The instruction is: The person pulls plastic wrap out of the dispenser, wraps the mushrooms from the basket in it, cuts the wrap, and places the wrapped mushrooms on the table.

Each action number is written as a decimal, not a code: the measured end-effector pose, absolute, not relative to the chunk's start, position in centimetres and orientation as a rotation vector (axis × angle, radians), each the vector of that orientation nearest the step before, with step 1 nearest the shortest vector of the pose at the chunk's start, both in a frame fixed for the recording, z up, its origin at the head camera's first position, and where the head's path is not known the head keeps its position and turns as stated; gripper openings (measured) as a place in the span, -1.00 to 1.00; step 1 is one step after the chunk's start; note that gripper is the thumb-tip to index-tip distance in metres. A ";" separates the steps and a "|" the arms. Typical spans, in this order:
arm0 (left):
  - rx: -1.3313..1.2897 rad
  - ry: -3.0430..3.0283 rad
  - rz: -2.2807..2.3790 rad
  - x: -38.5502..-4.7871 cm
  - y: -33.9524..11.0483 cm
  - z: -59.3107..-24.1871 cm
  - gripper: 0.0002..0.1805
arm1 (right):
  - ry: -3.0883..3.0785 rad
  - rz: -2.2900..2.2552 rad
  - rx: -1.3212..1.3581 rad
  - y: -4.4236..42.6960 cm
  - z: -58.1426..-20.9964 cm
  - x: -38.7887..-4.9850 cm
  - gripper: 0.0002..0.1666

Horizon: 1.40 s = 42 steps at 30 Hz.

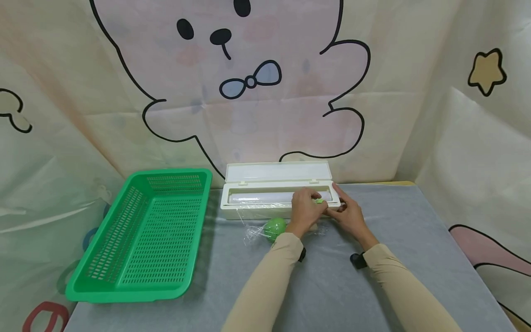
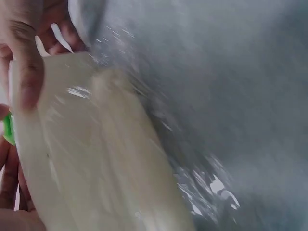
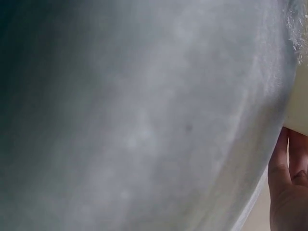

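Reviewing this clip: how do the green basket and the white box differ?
The green basket has perforated walls; the white box has solid ones. The basket covers more tabletop than the box. The basket's long sides run front to back, the box's left to right. The box has a raised lid; the basket has none. Both are rectangular.

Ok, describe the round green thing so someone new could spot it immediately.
On the gray table, right of the slotted green basket, stands a long, open white box. Just in front, beside the left hand, is the round green thing: smaller than both and round, not boxy.
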<state>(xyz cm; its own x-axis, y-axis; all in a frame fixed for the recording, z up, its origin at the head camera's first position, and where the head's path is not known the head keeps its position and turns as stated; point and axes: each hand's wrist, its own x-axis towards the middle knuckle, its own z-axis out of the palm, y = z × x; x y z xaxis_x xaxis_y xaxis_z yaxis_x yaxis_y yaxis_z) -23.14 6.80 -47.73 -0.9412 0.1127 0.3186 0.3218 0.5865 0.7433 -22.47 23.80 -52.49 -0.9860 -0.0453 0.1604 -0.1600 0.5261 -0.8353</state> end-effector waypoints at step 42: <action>-0.211 -2.540 -1.123 -22.1 4.6 -48.0 -0.86 | -2.687 1.408 0.145 23.7 -52.3 -22.4 0.08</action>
<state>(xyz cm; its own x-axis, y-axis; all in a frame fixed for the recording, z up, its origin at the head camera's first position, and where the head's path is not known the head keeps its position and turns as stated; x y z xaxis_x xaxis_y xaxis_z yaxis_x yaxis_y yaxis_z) -22.11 4.55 -48.03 -0.9258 -0.0068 0.3779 0.2749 0.6740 0.6857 -22.36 23.69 -52.27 -0.9899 -0.0358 0.1371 -0.1331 0.5668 -0.8131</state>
